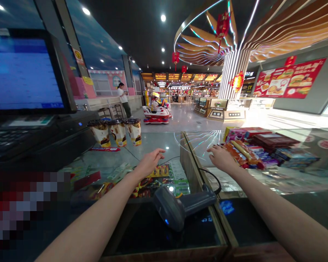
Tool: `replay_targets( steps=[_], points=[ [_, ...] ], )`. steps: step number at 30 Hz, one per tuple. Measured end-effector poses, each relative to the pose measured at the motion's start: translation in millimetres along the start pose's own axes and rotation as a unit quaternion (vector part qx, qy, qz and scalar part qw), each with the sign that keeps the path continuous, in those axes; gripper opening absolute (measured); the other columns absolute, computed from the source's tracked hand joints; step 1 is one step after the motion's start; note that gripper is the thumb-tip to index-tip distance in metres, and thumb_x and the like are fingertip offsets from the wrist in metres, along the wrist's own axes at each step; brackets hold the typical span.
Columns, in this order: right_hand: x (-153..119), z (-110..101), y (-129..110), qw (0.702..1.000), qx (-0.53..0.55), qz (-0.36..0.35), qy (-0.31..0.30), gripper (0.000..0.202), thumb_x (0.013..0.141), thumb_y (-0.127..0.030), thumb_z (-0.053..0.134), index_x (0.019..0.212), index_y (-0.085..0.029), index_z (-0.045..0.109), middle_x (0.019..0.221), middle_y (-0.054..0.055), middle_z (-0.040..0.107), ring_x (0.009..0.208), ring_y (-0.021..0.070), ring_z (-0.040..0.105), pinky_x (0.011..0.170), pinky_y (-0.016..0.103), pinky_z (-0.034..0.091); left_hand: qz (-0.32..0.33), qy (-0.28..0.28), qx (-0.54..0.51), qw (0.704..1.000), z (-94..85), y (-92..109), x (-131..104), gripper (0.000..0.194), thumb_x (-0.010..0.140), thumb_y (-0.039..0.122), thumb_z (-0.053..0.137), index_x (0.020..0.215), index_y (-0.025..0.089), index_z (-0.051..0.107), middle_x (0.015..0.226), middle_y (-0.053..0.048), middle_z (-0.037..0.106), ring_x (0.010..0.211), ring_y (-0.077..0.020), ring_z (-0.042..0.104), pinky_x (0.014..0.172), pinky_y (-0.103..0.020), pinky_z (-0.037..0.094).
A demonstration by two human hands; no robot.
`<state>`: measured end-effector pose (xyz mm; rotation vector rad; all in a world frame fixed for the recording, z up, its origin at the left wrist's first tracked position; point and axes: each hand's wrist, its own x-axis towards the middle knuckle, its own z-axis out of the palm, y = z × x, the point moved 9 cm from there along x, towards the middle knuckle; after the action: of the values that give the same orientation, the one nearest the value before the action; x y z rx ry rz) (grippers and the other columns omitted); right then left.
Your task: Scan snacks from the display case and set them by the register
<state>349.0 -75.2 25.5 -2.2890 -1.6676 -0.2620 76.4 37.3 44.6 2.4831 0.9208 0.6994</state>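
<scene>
Over the glass counter [164,142], my left hand [151,162] is open with its fingers apart, holding nothing. To its left stand three lidded cups [118,133], with a thin red packet [106,149] in front of them. My right hand [221,158] is open and holds nothing, close to the left edge of a pile of packaged snacks [258,154]; whether its fingers touch the pile I cannot tell. A dark handheld scanner [171,209] lies on the black surface between my forearms, its handle pointing right and a blue light showing.
A monitor [24,72] and a keyboard [8,138] are at the left. Small packaged goods [161,171] show under the glass. A cable curves behind the scanner handle. Beyond the counter are a person [123,98] standing and a white-and-red ride [156,111].
</scene>
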Motion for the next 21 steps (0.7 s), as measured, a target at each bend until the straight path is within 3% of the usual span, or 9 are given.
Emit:
replay_targets(
  steps=[9,15,21],
  points=[
    [-9,6,4,0.999,-0.049,-0.006,-0.008,0.052,0.081,-0.001,0.042,0.126,-0.016,0.062,0.143,0.022,0.044,0.123,0.0342,0.053,0.097,0.045,0.044,0.009,0.002,0.001,1.000,2.1,0,-1,0.036,0.093,0.034,0.036,0.117,0.023,0.059,0.098,-0.003,0.074,0.095,-0.0199,0.068,0.086,-0.031,0.047],
    [-2,12,-5,0.993,0.085,-0.078,0.025,0.060,0.072,0.008,0.041,0.121,-0.018,0.065,0.141,0.013,0.050,0.126,0.0227,0.052,0.108,0.037,0.039,0.012,0.004,-0.015,1.000,3.3,2,-1,0.035,0.092,0.033,0.038,0.118,0.022,0.060,0.098,-0.003,0.074,0.096,-0.0203,0.067,0.088,-0.032,0.048],
    [8,8,-39,0.968,0.197,-0.153,0.023,0.054,0.075,0.000,0.047,0.122,-0.022,0.062,0.132,0.009,0.058,0.123,0.0218,0.054,0.105,0.041,0.042,0.014,0.007,-0.021,1.000,3.3,6,-2,0.033,0.091,0.030,0.041,0.117,0.021,0.060,0.100,-0.004,0.074,0.098,-0.0203,0.067,0.089,-0.032,0.048]
  ],
)
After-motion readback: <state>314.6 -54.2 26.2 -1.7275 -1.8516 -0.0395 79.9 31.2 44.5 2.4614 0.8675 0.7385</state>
